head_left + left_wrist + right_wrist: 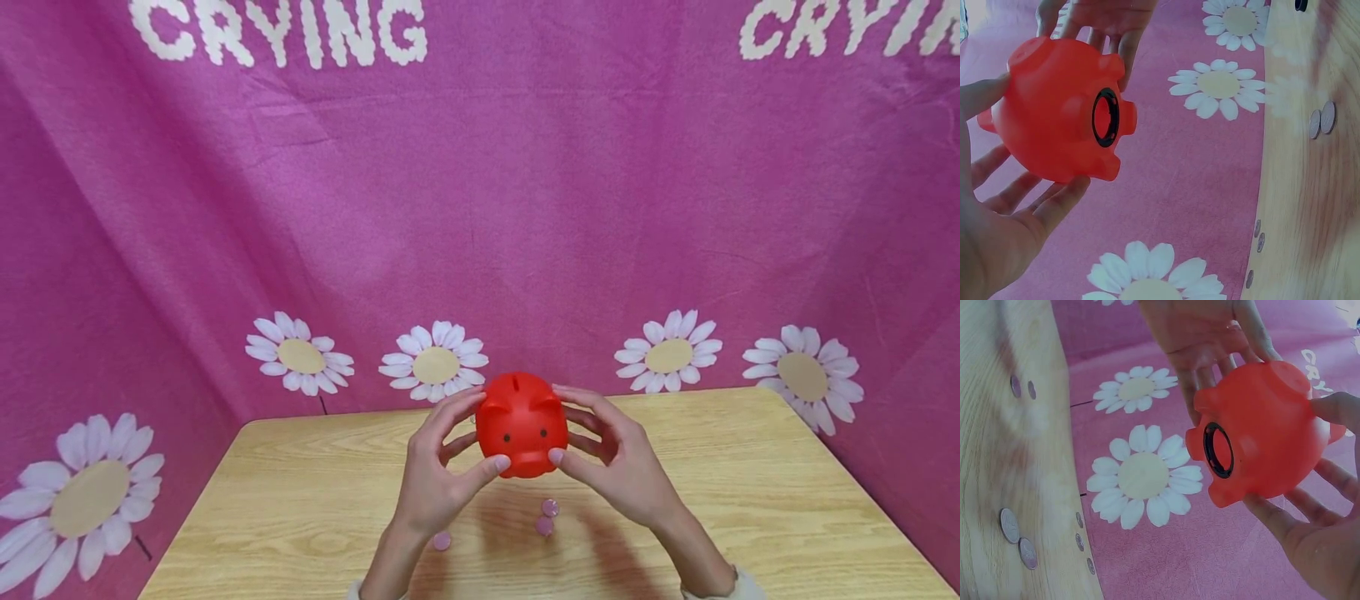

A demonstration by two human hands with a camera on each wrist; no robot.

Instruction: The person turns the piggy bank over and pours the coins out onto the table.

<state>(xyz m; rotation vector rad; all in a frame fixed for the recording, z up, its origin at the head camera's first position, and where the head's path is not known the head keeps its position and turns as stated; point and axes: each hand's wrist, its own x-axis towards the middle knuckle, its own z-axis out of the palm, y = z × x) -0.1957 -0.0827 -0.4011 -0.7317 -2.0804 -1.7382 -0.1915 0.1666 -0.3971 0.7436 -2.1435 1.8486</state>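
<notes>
Head view: a red piggy bank [522, 425] is held clear above the desk [750, 500], between the left hand [433, 475] and the right hand [622, 462], near the middle of the desk and towards its far edge. The snout is turned towards the camera and the coin slot is on top, so the long axis runs near to far, with the fingers on the left and right flanks. Both hands are curled round the body, thumbs at the snout end; neither hand is noticeably nearer. Three coins [544, 525] are seen lying on the desk below, well apart from the bank. A pink cloth with daisies [435, 365] is hung behind. Left wrist view: the piggy bank [1060, 115] is shown from below, with its round black-rimmed plug hole [1105, 117] open and facing away from the palm; the left fingers [1054, 203] are cupped under and around it, and the opposite hand [1107, 19] is seen beyond. Coins [1321, 119] are noted on the desk at the right. Right wrist view: the same bank [1263, 431] is gripped by the right fingers [1272, 515], the plug hole [1217, 450] facing left, and the left hand [1210, 331] is pressed to the far flank.
</notes>
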